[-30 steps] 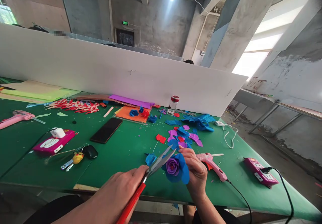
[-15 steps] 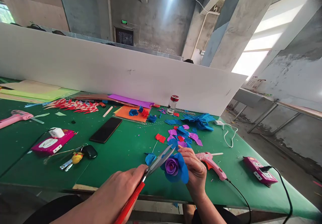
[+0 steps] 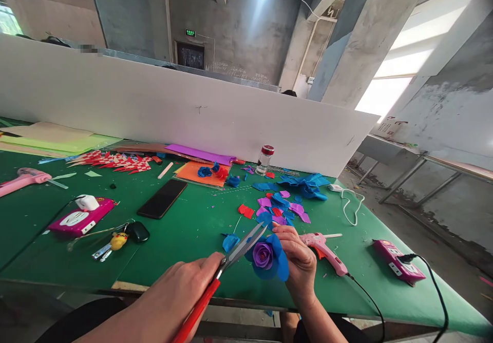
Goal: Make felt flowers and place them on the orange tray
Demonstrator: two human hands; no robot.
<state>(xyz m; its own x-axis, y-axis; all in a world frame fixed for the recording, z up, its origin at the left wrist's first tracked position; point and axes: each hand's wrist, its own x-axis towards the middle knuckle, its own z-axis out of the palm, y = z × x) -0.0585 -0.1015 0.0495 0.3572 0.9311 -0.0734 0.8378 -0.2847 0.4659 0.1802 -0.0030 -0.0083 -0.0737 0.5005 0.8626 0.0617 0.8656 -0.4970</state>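
My left hand [image 3: 183,291] is closed round the red-handled scissors [image 3: 225,271]; their blades point up and right, slightly apart, beside the flower. My right hand [image 3: 298,255] is pinched behind a paper flower [image 3: 263,255] with a purple spiral centre and blue outer petals. The blade tips are close to the upper left of the flower, near the right fingertips. Whether they touch paper is unclear. Cut blue, purple and red petals [image 3: 297,209] lie beyond my right hand. A blue paper piece with a thin stem [image 3: 230,242] rests left of the blades.
A pink glue gun [image 3: 325,252] lies right of my right hand, its cord running off the front edge. Power strips [image 3: 398,262], a black phone [image 3: 162,199], keys [image 3: 118,240] and a red-lidded jar [image 3: 264,160] are on the green table [image 3: 185,245]. A white partition [image 3: 173,101] stands behind.
The scissors and my left hand have shifted very slightly to the left. My right hand and the flower look nearly still.
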